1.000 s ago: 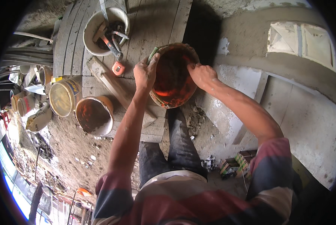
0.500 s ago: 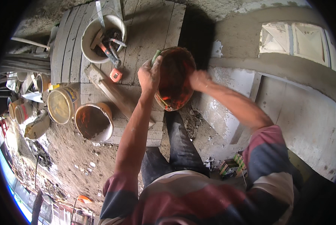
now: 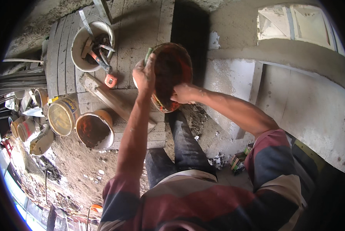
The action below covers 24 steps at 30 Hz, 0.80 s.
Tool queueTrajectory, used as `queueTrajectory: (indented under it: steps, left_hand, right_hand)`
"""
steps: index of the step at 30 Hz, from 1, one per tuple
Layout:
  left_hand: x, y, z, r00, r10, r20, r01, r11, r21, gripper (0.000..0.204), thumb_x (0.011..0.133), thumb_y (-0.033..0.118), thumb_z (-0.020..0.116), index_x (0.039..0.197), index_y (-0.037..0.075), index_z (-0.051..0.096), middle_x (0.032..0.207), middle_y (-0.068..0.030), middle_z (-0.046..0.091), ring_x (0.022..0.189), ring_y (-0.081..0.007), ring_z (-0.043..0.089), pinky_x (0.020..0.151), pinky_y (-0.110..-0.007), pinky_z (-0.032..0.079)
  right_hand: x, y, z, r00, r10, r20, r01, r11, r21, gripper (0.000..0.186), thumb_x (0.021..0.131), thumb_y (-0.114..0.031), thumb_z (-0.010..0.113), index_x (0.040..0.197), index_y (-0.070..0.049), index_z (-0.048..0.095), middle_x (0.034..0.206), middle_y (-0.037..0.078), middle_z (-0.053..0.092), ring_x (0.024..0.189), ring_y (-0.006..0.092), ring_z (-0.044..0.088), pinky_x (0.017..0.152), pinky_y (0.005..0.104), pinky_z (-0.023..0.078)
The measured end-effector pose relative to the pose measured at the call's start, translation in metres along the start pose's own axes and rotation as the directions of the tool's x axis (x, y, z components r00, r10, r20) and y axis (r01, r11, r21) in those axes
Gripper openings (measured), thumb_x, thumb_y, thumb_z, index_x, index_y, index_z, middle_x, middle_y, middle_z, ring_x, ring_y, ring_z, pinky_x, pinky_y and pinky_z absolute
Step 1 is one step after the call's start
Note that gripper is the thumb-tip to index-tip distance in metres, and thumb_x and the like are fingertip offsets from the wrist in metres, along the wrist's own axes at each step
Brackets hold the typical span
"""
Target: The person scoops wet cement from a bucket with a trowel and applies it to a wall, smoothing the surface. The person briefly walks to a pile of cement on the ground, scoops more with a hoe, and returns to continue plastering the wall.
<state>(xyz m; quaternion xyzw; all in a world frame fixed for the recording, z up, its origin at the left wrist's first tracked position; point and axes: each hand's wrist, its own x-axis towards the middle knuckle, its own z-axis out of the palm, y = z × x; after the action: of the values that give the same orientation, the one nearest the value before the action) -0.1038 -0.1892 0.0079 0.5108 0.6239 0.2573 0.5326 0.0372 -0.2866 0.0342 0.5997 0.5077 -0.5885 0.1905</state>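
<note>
A bucket (image 3: 185, 57), dark and orange-red inside, is tilted with its mouth toward me. My left hand (image 3: 145, 75) is closed at its left rim, with a short green piece (image 3: 148, 54) sticking up past the thumb. Over the lower right of the mouth, my right hand (image 3: 186, 93) has its fingers curled; whatever they hold, if anything, is hidden.
On the planks (image 3: 141, 23) stands a white bucket (image 3: 77, 57) with a hammer (image 3: 97, 57) and other tools. Nearby lie a red tape measure (image 3: 110, 80) and a wooden board (image 3: 113, 101). An orange bucket (image 3: 108, 117) and a lidded pail (image 3: 60, 118) stand left.
My right hand has moved from the bucket's right rim down and left over its mouth. The view has shifted slightly; my left hand keeps its hold at the rim.
</note>
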Motion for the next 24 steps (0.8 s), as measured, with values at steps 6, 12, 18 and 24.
queueTrajectory:
  steps: [6, 12, 18, 24]
  left_hand:
    - [-0.004, 0.001, 0.010, 0.986, 0.161, 0.048, -0.161, 0.987, 0.003, 0.049, 0.094, 0.046, 0.070, 0.100, -0.003, 0.072, 0.069, -0.0121, 0.062, 0.068, -0.0144, 0.055, 0.069, -0.035, 0.049]
    - [-0.008, -0.011, -0.009, 1.000, 0.025, -0.010, -0.025, 1.000, -0.002, 0.045, 0.095, 0.044, 0.069, 0.104, 0.000, 0.073, 0.076, -0.0111, 0.063, 0.077, -0.0162, 0.058, 0.076, -0.033, 0.049]
    - [-0.007, 0.011, 0.015, 0.994, 0.093, 0.066, -0.091, 0.995, -0.032, 0.044, 0.094, 0.043, 0.070, 0.102, 0.000, 0.074, 0.069, -0.0069, 0.060, 0.067, -0.0128, 0.055, 0.066, -0.033, 0.048]
    - [0.007, 0.003, -0.012, 0.997, 0.056, 0.054, -0.052, 0.996, -0.066, 0.046, 0.095, 0.043, 0.070, 0.103, -0.001, 0.073, 0.063, -0.0050, 0.056, 0.063, -0.0113, 0.050, 0.061, -0.032, 0.045]
  right_hand:
    - [0.001, 0.071, -0.051, 0.885, -0.039, -0.463, -0.213, 0.852, -0.478, 0.035, 0.090, -0.030, 0.063, 0.108, 0.000, 0.070, 0.090, 0.017, 0.075, 0.084, 0.0352, 0.075, 0.072, 0.0475, 0.060]
    - [-0.019, -0.029, -0.013, 0.998, 0.048, -0.048, -0.041, 0.988, 0.151, 0.040, 0.094, -0.035, 0.062, 0.103, 0.003, 0.069, 0.075, 0.020, 0.071, 0.073, 0.0296, 0.074, 0.068, 0.0431, 0.061]
    - [0.040, 0.093, 0.030, 0.816, -0.037, -0.576, -0.184, 0.930, -0.319, 0.036, 0.090, -0.027, 0.061, 0.110, 0.002, 0.071, 0.102, 0.025, 0.073, 0.101, 0.0400, 0.071, 0.084, 0.0499, 0.060]
    - [-0.044, -0.030, -0.057, 0.898, -0.262, -0.352, 0.039, 0.846, -0.531, 0.029, 0.090, -0.027, 0.063, 0.106, -0.003, 0.067, 0.087, 0.024, 0.072, 0.085, 0.0389, 0.073, 0.071, 0.0496, 0.060]
